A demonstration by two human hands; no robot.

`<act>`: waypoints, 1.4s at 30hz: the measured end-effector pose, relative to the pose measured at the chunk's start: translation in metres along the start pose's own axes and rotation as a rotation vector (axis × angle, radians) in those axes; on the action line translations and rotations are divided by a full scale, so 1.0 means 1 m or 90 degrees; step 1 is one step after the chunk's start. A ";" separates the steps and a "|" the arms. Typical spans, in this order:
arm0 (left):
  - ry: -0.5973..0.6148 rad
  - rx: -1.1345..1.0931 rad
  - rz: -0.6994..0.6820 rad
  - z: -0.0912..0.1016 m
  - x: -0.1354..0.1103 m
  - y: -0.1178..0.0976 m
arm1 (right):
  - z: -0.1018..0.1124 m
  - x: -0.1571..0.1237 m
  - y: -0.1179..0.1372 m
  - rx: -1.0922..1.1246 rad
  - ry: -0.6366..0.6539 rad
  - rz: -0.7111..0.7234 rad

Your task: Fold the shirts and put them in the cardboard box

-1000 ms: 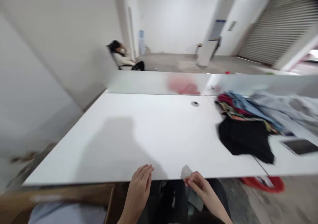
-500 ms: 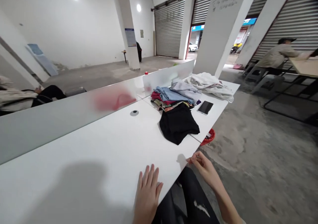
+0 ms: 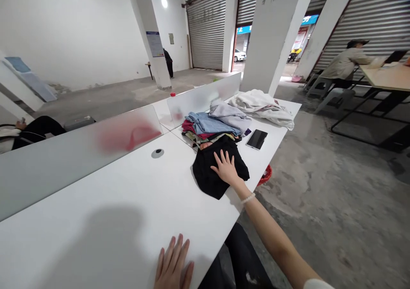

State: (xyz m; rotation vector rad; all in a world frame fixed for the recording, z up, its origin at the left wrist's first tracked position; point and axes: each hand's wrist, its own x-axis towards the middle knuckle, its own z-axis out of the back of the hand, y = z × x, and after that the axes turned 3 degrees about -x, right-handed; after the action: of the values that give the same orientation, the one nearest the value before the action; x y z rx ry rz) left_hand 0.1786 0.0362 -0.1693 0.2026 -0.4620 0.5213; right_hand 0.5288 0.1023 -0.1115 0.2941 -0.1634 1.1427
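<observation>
My right hand (image 3: 226, 168) lies with spread fingers on a black garment (image 3: 208, 178), which rests folded on the white table (image 3: 105, 195). My left hand (image 3: 174, 265) is flat on the tabletop near the front edge, fingers stretched out and nothing in them. Behind the black garment sits a pile of folded clothes, with a light blue garment (image 3: 205, 123) on top and red and patterned cloth below it. A pale lavender garment (image 3: 229, 114) leans over the pile's right side. Farther back, a white garment (image 3: 259, 105) is heaped loosely.
A phone (image 3: 257, 139) lies right of the clothes. A frosted divider (image 3: 77, 152) runs along the table's back, near a cable hole (image 3: 157, 153). Below the right edge shows a red basket (image 3: 265, 175). A person (image 3: 344, 62) sits at another table on the right.
My right hand has moved forward from the table's edge onto the black garment. My left hand stays flat on the table. The view has turned slightly to the right.
</observation>
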 end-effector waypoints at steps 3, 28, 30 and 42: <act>-0.002 -0.009 0.001 0.001 0.001 0.000 | -0.021 0.013 -0.006 -0.050 0.047 0.008; 0.034 -0.156 0.146 0.013 0.007 -0.008 | 0.068 0.135 0.027 -0.060 0.084 -0.012; 0.015 -0.168 0.147 0.014 0.006 -0.008 | 0.085 0.145 0.029 -0.058 0.050 -0.020; -0.018 -0.151 0.129 0.007 0.000 -0.006 | 0.214 0.176 0.055 0.275 -0.180 0.074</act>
State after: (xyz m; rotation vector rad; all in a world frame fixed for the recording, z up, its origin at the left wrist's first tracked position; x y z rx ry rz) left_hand 0.1786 0.0292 -0.1635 -0.0659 -0.5703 0.6572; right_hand 0.5554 0.2094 0.1484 0.8401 -0.1834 1.2431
